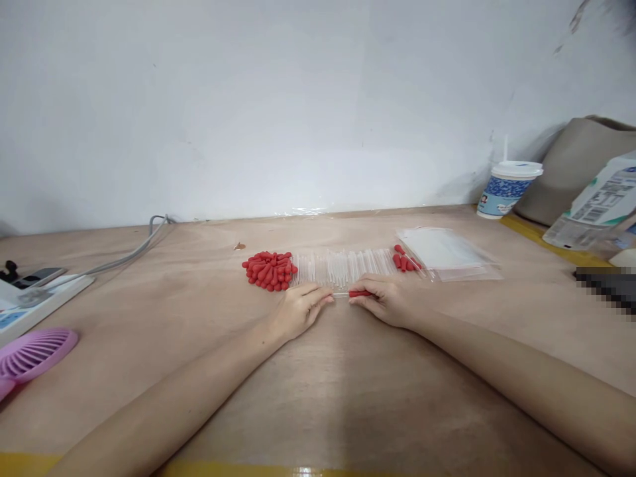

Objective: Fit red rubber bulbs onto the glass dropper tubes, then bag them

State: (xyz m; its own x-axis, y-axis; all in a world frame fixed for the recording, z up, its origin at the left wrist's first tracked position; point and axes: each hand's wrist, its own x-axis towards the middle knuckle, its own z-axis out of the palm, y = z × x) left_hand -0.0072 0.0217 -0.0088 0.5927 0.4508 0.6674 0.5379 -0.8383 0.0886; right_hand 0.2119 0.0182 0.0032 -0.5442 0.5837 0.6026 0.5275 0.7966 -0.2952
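My left hand (301, 309) is closed, its fingers pinching a thin clear glass dropper tube (340, 295). My right hand (387, 299) pinches a red rubber dropper bulb (358, 293), which sits at the right end of that tube. Whether the bulb is fully on the tube, I cannot tell. Just beyond my left hand lies a heap of red bulbs (269, 270). A row of clear tubes (342, 266) stretches to the right of the heap. Several red bulbs with tubes (405, 260) lie beyond my right hand.
Clear plastic bags (442, 248) are stacked at the right. Farther right stand a paper cup (509, 189) with a straw, a grey container (561, 165) and a tilted plastic bottle (593, 205). At left are a power strip (59, 295), a grey cable (126, 255) and a pink fan (37, 354).
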